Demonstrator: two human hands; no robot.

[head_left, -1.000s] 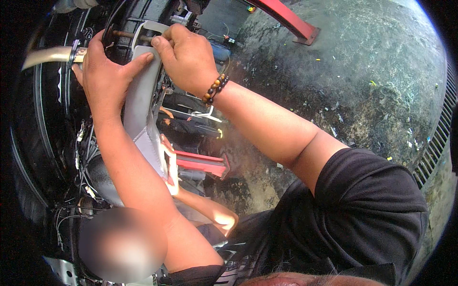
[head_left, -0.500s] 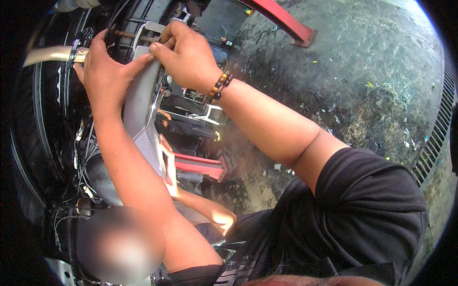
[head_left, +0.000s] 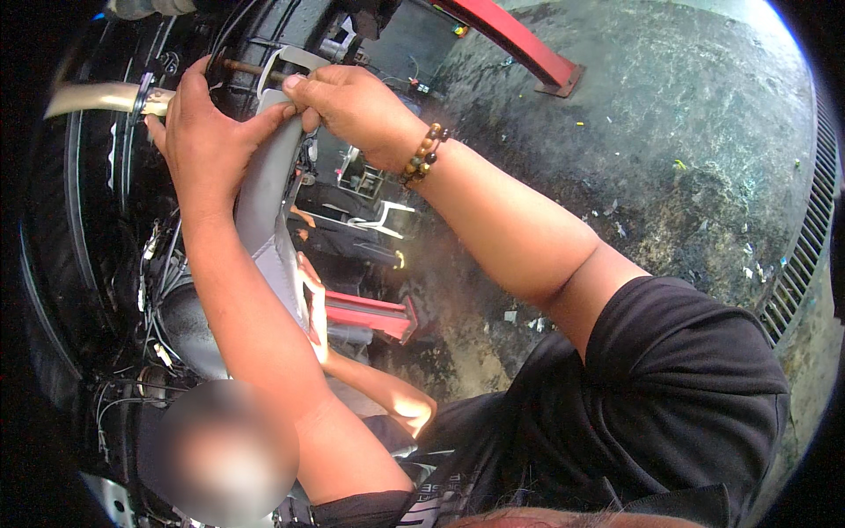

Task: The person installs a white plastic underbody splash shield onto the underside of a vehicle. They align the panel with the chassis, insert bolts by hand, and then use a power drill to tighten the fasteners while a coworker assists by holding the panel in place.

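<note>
Vehicle repair workshop: stained concrete floor [head_left: 704, 132], red lift arm [head_left: 519, 40], exposed wiring [head_left: 150, 290].

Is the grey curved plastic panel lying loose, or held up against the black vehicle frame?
Held up: the grey curved plastic panel stands on end against the black vehicle frame, with the left hand and right hand gripping its top.

Left hand [head_left: 207, 132] and right hand [head_left: 352, 106] apparently grip grey panel [head_left: 264, 189].

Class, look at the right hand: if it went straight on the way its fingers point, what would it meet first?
The right hand points left along the grey panel. It would probably meet the left hand first, whose thumb is already close to its fingertips; depth is hard to judge.
</note>
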